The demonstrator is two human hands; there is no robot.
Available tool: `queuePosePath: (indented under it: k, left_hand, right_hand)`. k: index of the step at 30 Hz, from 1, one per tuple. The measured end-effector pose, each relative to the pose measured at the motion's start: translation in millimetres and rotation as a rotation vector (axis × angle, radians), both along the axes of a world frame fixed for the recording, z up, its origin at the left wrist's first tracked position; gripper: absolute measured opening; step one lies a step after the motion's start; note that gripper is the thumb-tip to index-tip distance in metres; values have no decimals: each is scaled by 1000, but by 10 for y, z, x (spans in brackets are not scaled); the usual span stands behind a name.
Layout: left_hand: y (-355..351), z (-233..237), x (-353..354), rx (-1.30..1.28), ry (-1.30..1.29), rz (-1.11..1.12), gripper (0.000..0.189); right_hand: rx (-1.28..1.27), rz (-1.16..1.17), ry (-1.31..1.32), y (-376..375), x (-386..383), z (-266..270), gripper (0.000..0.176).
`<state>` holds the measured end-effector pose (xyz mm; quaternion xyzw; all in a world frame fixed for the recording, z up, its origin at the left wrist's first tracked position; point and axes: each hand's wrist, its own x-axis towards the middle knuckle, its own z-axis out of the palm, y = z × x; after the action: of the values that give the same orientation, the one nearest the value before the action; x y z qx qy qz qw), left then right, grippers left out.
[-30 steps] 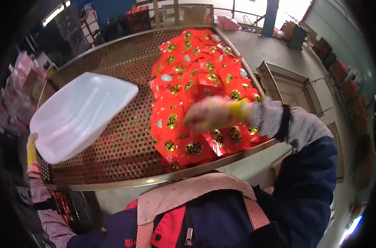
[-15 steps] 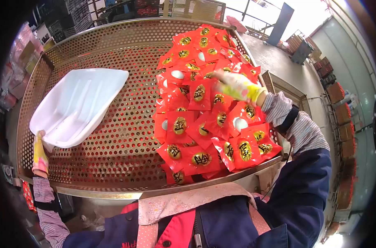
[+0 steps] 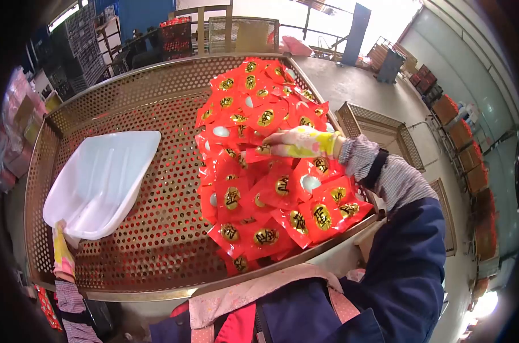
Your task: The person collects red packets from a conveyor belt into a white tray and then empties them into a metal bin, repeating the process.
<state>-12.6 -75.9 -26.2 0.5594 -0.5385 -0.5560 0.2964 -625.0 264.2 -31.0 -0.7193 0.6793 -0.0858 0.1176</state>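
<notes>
My left hand (image 3: 64,251), in a patterned yellow, pink and white glove, is wrapped round the handle end of a white plastic scoop (image 3: 102,180). The scoop rests in the left half of a perforated metal tray (image 3: 173,251), its wide mouth turned up and to the right. A heap of red plastic packets (image 3: 232,197) with gold ovals and black characters fills the right side. Over the middle of that heap, my gloved right hand (image 3: 302,142) has its fingers closed on a red packet (image 3: 256,153). Part of that packet is hidden under the fingers.
The tray's raised metal rim (image 3: 156,294) runs close in front of my body. Another perforated tray (image 3: 379,128) sits lower, beyond the right side. Stacked crates (image 3: 465,137) line the right wall, and dark crates (image 3: 85,48) stand at the back left.
My right hand, blurred above the heap before, now grips a packet slightly left of there. The view has tilted up, so the tray appears lower. My left hand keeps hold of the scoop.
</notes>
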Motion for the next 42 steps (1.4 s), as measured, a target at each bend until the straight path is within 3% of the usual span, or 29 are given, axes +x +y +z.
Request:
queuePosePath:
  k: [2,3,4,6,7,9,12,13,18,21,22,24,26,30,32,34,36,38,39,41,42]
  left_hand:
    - [-129,-186,119,-94,83,62,57]
    - [15,-13,12,-31,20,5,57]
    - [-12,-39,-11,-33,21,10,57]
    - [-54,-72,-33,44,41,49,58]
    - [10,-28,-74,68,37,20,58]
    - [-191,-241,34,37,92,51,57]
    - [-57,-94,-42,53,138,79,52]
    - [24,-15,-91,60,136,63,51]
    - [-74,-209,72,-45,234,74,50]
    - [317,152,-120,24,210,67,59]
    - [148,1,146,15,200,131,61]
    - [558,194,-91,-32,373,213,59]
    - [887,327,-225,-69,368,269,56]
    - [1067,174,-17,-122,397,309,49]
    - [1130,170,-5,-138,407,301,45]
    - [1161,162,31,-237,304,314,50]
    - [1154,198,-125,-148,384,319,53]
    - [1087,193,-222,-47,468,306,56]
    - [1059,143,-185,-86,478,332,59]
    - [1085,196,-330,-113,482,401,61]
    - [1058,178,-322,-110,486,394,61]
  right_hand:
    - [60,-139,146,-59,100,391,31]
    - [-139,-342,97,-103,122,581,36]
    - [-357,-476,282,-100,14,637,39]
    - [-472,-695,423,-104,-360,470,41]
    - [-478,-691,420,-97,-574,363,41]
    - [1,-794,152,-137,-1004,222,44]
    - [-133,-784,-27,-228,-1312,165,47]
    - [-286,-901,-143,-291,-1385,165,46]
    - [-536,-827,-72,-538,-1409,312,47]
    - [-363,-695,70,-863,-1176,319,39]
    - [-301,-673,216,-954,-1056,344,41]
    - [-240,-599,339,-1136,-954,348,46]
    - [-206,-543,370,-1315,-1170,175,42]
    - [-175,-561,490,-1473,-1316,-56,31]
    - [-244,-591,449,-1560,-1412,-151,31]
    - [4,-581,444,-1517,-1497,-214,31]
    - [44,-542,341,-1313,-1710,-110,30]
    - [-195,-199,-61,-1058,-1864,-59,31]
    - [-75,309,642,-975,-1956,43,44]
    - [159,-154,236,-491,-1721,-239,56]
    - [94,-295,38,-346,-1454,-137,61]
